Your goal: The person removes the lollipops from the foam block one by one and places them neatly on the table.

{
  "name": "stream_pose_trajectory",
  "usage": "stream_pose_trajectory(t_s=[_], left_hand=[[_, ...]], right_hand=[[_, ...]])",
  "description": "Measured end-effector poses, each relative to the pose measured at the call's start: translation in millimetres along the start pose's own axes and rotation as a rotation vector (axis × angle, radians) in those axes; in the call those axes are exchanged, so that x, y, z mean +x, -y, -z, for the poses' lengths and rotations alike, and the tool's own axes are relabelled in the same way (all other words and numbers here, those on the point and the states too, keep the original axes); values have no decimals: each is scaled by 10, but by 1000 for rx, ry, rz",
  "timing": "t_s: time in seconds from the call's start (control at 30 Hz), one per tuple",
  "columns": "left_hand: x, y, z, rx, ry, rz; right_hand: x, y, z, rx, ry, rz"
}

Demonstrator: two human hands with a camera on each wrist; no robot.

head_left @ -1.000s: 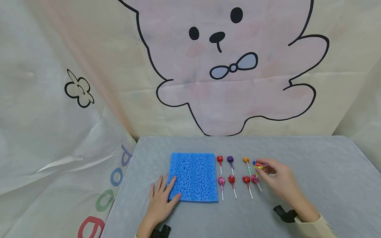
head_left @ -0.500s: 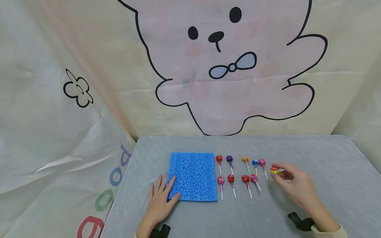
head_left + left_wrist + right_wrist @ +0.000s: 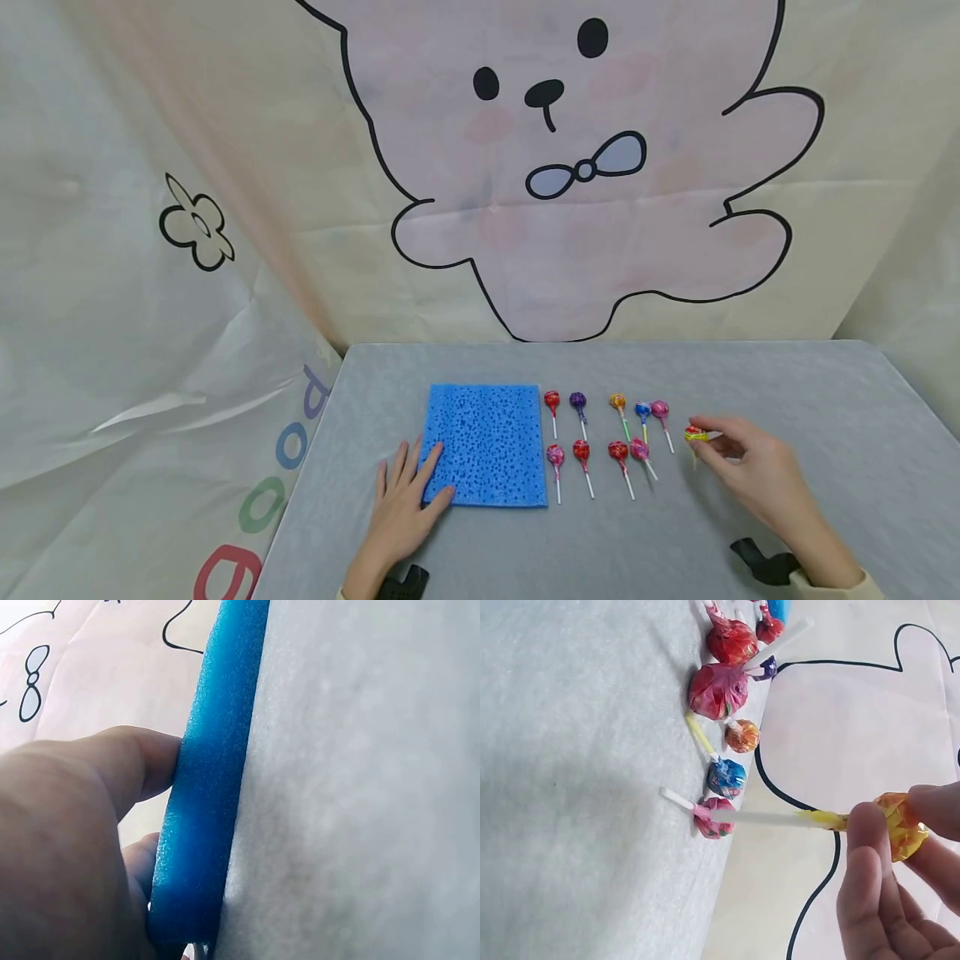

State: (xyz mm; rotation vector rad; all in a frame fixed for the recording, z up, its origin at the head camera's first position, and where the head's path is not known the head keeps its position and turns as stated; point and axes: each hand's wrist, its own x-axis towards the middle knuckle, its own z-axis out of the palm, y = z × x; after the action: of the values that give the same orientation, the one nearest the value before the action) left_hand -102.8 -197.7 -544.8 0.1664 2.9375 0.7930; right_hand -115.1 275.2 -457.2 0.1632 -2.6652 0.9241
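Note:
My left hand [image 3: 408,504] lies with spread, straight fingers at the lower left corner of a flat blue foam block [image 3: 487,442]. In the left wrist view, its fingers touch the thick side of the foam block [image 3: 206,772]. My right hand [image 3: 761,467] pinches a yellow-and-red wrapped lollipop [image 3: 695,434] by its head, to the right of the other lollipops. The right wrist view shows the held lollipop [image 3: 904,832] between thumb and fingers, its white stick pointing away from the palm. Nearest to it on the table is a pink lollipop [image 3: 660,409].
Right of the foam lie several lollipops in two rows, among them a purple one [image 3: 577,401], an orange one [image 3: 617,402], a blue one [image 3: 642,410] and a red one [image 3: 618,451]. All are on a grey table [image 3: 825,400] before a printed cloth backdrop [image 3: 675,242].
My right hand has moved right with the yellow-and-red lollipop, away from the rows. The blue and pink lollipops it had covered now show. The left hand has stayed on the foam block.

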Motion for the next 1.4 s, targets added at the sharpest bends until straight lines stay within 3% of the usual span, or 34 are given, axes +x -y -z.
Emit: stream_pose_trajectory(t_s=[0.17,0.5,0.77,1.0,1.4], left_hand=[[2,-1,1,3,-2,-1],[-2,3,-5,4,-9,-6],[1,8,-6,9,-8,-7],[-2,-1,-5,6,-5,-6],[5,-2,-1,7,0,0]], right_hand=[[2,-39,-52,-56,79,-61],[15,-62,-123,-67,132,-81],[70,-139,-224,-115,286,-135],[111,-211,-343,-94,399,-218],[137,-269,-425,-101,414,-262]])
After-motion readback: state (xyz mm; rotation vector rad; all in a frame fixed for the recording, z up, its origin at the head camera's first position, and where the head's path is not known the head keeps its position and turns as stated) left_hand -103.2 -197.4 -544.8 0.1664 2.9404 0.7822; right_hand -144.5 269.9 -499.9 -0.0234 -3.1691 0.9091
